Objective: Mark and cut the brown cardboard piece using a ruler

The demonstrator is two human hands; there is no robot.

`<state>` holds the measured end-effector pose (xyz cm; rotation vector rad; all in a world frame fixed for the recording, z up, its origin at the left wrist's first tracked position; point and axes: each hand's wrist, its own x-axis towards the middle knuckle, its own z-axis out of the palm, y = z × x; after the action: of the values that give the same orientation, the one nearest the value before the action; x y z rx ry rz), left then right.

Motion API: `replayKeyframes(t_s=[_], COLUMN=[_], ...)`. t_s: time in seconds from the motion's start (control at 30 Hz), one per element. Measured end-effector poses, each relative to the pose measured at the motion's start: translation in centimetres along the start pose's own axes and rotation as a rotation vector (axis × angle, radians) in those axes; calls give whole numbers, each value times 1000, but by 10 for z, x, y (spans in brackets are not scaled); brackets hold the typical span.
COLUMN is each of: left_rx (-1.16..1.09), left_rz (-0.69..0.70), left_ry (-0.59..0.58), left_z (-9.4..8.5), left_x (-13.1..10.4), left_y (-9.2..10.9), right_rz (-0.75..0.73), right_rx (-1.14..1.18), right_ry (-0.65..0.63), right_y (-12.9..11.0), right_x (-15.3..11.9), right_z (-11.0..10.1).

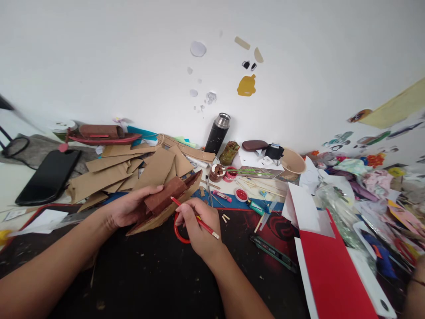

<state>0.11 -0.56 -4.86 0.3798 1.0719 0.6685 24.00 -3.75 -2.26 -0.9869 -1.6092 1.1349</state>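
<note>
My left hand (131, 206) grips a cardboard model boat (168, 197) by its near left end, tilting it up off the dark mat. The boat has a brown painted cover in its middle and a bare cardboard side facing me. In my right hand (201, 226) is a red pencil (207, 228), its tip close to the boat's cover; whether it touches I cannot tell. Under that hand, partly hidden, lies something with a red loop handle (179, 230), perhaps scissors. A finished-looking red-brown model boat (104, 134) stands at the back left.
Cardboard pieces (102, 177) are piled behind the boat, beside a black phone (48, 177). A black thermos (217, 133) and paint jars (217, 173) stand toward the wall. A green utility knife (272, 252) lies right, near red card (332, 270). Part of another person's arm (415, 288) shows far right.
</note>
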Motion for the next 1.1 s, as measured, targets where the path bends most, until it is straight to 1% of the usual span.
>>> replayKeyframes(t_s=[0.3,0.37,0.5,0.57,0.77,0.83,1.1], left_rx=[8,9,12,14,2,-3,-12], left_rz=[-8,-4,-8,-12,-20,-20,-7], left_ry=[4,0,-12,-15,-10,-9,-16], left_z=[2,2,1,1,0,1,0], left_x=[-1,-1,-2,-2,-2,-2,0], left_y=[1,1,2,2,2,2,0], right_rz=[-10,-9,21,26,-1,-1,25], right_rx=[-6,-1,0,-5,-5,-7,-8], right_ry=[90,82,16,2,84,91,-20], right_y=[5,5,1,1,3,3,-1], right_x=[1,0,-1,0,2,2,-1], right_z=[-2,-2,-1,-2,-3,-3,0])
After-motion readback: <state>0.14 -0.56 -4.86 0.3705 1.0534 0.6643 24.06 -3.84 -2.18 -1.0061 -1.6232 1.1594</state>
